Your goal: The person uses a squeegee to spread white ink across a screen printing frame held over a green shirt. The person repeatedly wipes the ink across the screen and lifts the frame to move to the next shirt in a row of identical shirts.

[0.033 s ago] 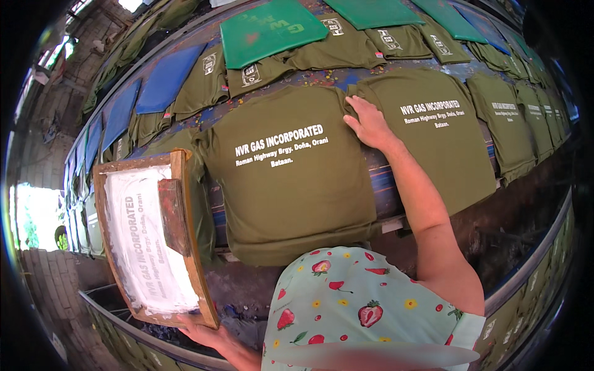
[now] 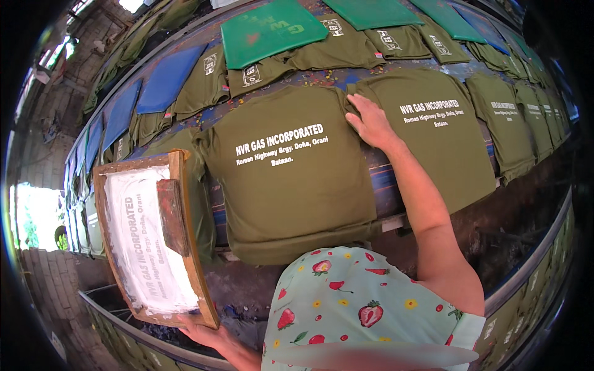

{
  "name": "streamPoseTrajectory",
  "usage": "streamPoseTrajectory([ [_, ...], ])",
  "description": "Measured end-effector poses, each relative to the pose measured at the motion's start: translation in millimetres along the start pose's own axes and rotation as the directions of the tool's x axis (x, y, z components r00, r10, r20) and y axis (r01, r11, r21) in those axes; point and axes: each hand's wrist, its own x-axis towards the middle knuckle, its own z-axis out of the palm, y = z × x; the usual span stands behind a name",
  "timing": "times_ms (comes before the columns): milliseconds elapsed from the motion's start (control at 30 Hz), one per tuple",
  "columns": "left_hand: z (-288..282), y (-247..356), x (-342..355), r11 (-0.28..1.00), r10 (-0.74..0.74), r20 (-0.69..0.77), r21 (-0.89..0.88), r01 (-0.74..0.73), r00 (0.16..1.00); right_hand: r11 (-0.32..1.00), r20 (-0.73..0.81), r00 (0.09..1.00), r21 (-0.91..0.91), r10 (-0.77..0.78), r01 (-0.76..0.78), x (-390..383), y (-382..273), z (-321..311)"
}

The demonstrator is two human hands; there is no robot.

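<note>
Our left hand (image 2: 207,332) holds the lower rail of a wooden screen-printing frame (image 2: 178,162), closed on its near corner at left; some fingers seem hidden beneath, so we cannot tell how tightly they press. A dark wooden-handled squeegee (image 2: 174,216) rests against the frame's right side. Our right hand (image 2: 371,122) lies flattish, thumb spread from the fingers, touching the shoulder area between the central olive T-shirt (image 2: 300,201) and its right-hand neighbour (image 2: 433,154).

The shirts lie along a long, blue-streaked table (image 2: 382,177), flecked with coloured specks. Behind them are green panels (image 2: 272,31) and blue panels (image 2: 170,77) over more olive shirts (image 2: 396,42). At left we see a block wall (image 2: 49,278) and a bright opening (image 2: 34,210).

Three lines of white lettering cross both near shirts; matching grey lettering shows on the frame's pale mesh. The farther shirts carry small white emblems.
</note>
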Motion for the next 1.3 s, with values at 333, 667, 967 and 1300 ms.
streamPoseTrajectory([
  [333, -27.2, -37.7, 44.6, 0.972, -0.022, 0.111, -0.232, 0.047, 0.994, 0.977, -0.089, 0.995, -0.203, 0.04, -0.057, -120.1, -13.5, -92.1],
  [667, -26.8, -26.7, 20.7, 0.993, -0.097, 0.066, -0.06, 0.101, 0.993, 0.871, 0.037, 0.977, -0.461, 0.209, -0.169, -188.1, 25.0, -148.4],
  [967, -28.5, -70.1, -58.3, 0.771, 0.45, 0.418, 0.264, -0.579, 0.789, 0.929, 0.313, 0.947, -0.328, -0.066, 0.173, -127.5, 101.8, -115.6],
  [1300, 28.4, -26.5, -254.8, 0.995, -0.038, 0.267, -0.083, 0.062, 0.963, 0.874, 0.169, 0.972, -0.482, 0.164, -0.064, -100.1, 306.3, -220.6],
])
